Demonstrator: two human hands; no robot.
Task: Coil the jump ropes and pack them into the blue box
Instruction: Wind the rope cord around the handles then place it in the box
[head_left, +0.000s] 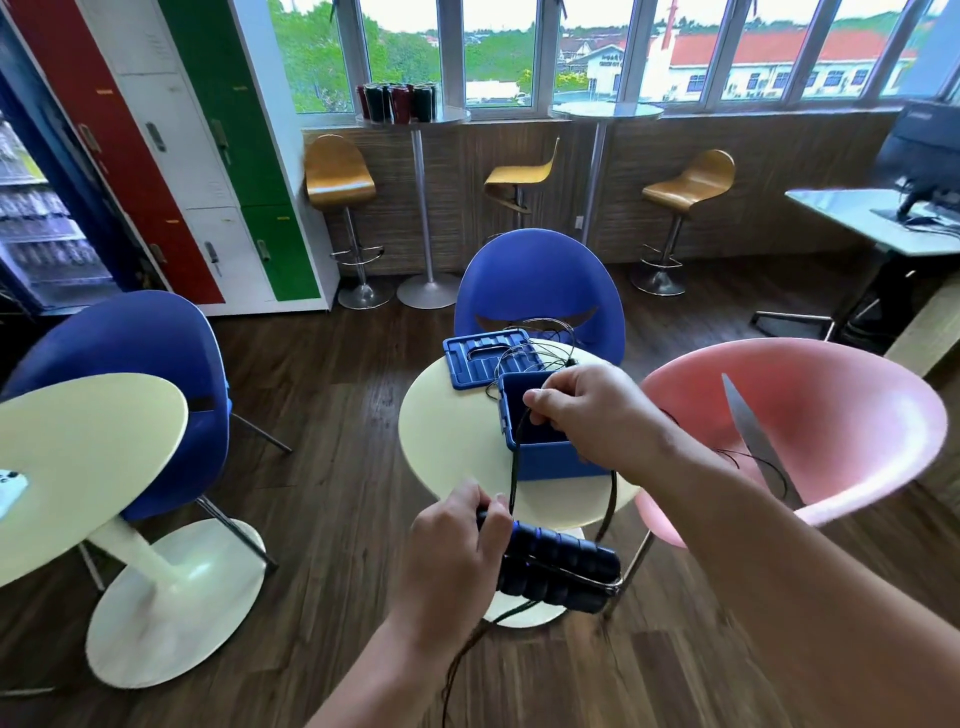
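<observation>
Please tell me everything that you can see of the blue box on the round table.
The blue box looks like moulded plastic, with a grey latch on its left wall. It stands upright and open on the cream round table, near the front edge. Its lid lies flat behind it. The right hand, over its right side, hides that rim and pinches a dark rope that hangs past its front left corner.

A single wide-angle camera on the person's head looks forward and down, close over the left hand (452, 556) at 6 o'clock and the right hand (597, 415), onto a round table (441, 452) at centre. Windows (498, 52) stand far off at 12 o'clock.
</observation>
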